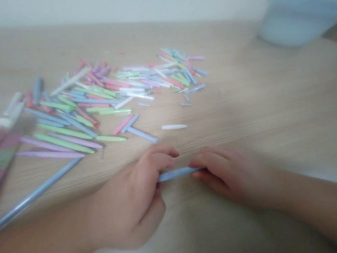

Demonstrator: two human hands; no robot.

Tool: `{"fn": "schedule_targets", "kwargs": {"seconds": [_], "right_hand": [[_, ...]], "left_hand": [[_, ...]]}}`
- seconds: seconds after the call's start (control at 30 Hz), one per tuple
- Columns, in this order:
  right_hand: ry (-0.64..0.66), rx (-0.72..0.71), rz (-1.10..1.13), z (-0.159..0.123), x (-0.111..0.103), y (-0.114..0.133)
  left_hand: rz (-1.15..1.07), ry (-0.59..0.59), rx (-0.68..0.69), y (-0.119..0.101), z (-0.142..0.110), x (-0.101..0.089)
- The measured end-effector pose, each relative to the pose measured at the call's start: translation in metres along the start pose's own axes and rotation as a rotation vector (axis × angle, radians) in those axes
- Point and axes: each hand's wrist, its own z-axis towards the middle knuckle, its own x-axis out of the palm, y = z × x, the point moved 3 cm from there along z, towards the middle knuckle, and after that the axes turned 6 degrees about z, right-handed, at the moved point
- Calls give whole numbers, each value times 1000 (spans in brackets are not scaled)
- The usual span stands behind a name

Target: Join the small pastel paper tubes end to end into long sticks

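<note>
Both hands working at the near side of the wooden table, meeting around one blue tube. The left hand is grasping its left end, fingers curling over and thumb tucking beneath; the right hand is pinching the other end between thumb and fingertips. The tube is lying nearly level between them, its middle showing bare, so each end is getting its own support, and I judge this is keeping it from rolling or twisting loose. Picture is blurring here, so whether the tube is touching the wood I cannot tell. Beyond the hands, a heap of coloured tubes is spreading across the table, mostly to the left, presumably sitting there to be within easy reach while leaving the near patch free for handling. A white piece is lying alone just past the hands, apart from the heap; a blue piece is resting just beyond the left hand. A long blue stick is slanting beside the left forearm. Far right, a pale blue container is standing well apart, seemingly out of the arms' way.
</note>
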Motion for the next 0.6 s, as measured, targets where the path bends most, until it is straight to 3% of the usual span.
{"fn": "schedule_targets", "kwargs": {"seconds": [0.17, 0.3, 0.4, 0.5, 0.6], "right_hand": [[158, 110, 30, 3, 1, -3], [168, 134, 106, 5, 1, -3], [120, 131, 165, 6, 0, -3], [125, 136, 173, 7, 1, -2], [160, 136, 166, 10, 3, -1]], "left_hand": [[-115, 49, -53, 5, 0, -3], [-407, 134, -344, 14, 0, -5], [-763, 198, -594, 24, 6, -4], [-1155, 353, -741, 25, 17, -1], [-1223, 378, -855, 24, 24, -3]]}}
